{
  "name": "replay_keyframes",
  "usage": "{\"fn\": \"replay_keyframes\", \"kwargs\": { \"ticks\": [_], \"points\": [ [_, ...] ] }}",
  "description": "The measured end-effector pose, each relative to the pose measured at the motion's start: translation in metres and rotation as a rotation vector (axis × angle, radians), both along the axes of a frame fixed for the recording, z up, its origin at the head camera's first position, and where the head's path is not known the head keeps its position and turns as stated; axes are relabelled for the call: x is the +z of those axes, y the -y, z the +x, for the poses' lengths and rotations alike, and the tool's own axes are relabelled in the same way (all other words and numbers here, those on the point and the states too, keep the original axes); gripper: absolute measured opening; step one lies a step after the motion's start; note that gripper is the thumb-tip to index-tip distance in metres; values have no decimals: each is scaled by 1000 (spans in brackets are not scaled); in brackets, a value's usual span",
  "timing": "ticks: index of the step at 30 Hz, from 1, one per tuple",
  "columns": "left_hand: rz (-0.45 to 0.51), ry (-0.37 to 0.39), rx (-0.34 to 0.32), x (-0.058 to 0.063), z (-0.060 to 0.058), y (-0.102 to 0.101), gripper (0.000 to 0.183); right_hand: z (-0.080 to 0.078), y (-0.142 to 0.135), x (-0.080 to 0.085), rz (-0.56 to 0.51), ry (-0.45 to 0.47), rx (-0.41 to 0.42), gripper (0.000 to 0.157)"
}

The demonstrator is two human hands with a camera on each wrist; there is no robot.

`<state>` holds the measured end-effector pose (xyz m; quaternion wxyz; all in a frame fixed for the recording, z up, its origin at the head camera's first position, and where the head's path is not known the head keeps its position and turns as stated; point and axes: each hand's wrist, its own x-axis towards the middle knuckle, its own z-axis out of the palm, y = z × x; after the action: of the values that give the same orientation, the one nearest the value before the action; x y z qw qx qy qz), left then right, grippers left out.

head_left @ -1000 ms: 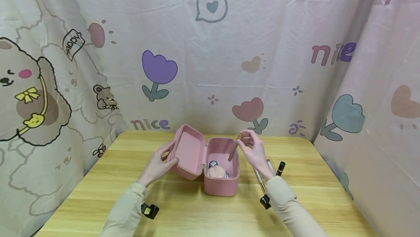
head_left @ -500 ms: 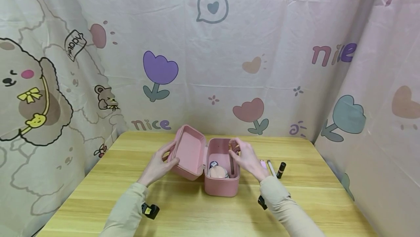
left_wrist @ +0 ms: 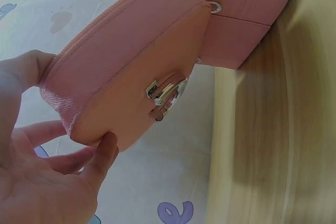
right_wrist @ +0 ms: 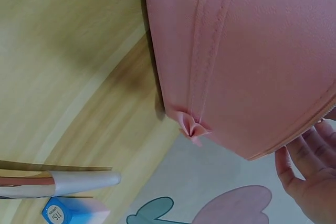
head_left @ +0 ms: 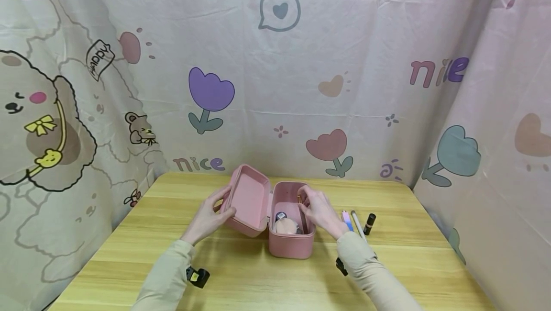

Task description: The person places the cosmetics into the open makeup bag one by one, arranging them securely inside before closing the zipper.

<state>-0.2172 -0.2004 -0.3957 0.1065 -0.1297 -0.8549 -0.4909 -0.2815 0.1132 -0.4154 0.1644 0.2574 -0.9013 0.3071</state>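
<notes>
A pink cosmetic case stands on the table with its lid swung out to the left. My left hand grips the lid's outer end, thumb on one side and fingers on the other. In the left wrist view, the lid's top bears a handle with metal fittings. My right hand reaches over the case's right rim and pinches the gold end of a slim brownish stick, which points down inside. A round beige puff and a small dark round item lie in the case.
Right of the case lie a purple-blue lipstick, a slim pale tube and a black tube. A pink bow is on the case's side. A printed curtain hangs behind the wooden table.
My right hand has moved left and down, lowering the brownish stick from a slant above the rim to nearly upright in the case. The left hand stays on the lid.
</notes>
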Motion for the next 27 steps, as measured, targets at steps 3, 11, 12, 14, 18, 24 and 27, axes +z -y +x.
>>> {"fn": "replay_keyframes", "kwargs": {
  "ticks": [3, 11, 12, 14, 18, 24, 27],
  "points": [
    [0, 1, -2, 0, 0, 0, 66, -1, 1, -1, 7, 5, 0, 25],
    [-4, -9, -3, -1, -1, 0, 66, -2, 3, -2, 7, 15, -2, 29],
    [-4, -10, -2, -1, -1, 0, 66, -2, 3, -3, 6, 13, 0, 29],
    [-4, -8, -1, -1, -1, 0, 66, -1, 2, -2, 2, 16, 0, 31],
    [2, -3, 1, -1, -1, 0, 66, -1, 0, -3, -5, 19, -17, 35],
    [-3, -2, 2, 0, 0, 0, 66, 0, -2, -5, -38, 32, -36, 35],
    [-4, 1, 5, -1, 0, -1, 66, 1, -4, -6, -79, 28, -36, 33]
  ]
}}
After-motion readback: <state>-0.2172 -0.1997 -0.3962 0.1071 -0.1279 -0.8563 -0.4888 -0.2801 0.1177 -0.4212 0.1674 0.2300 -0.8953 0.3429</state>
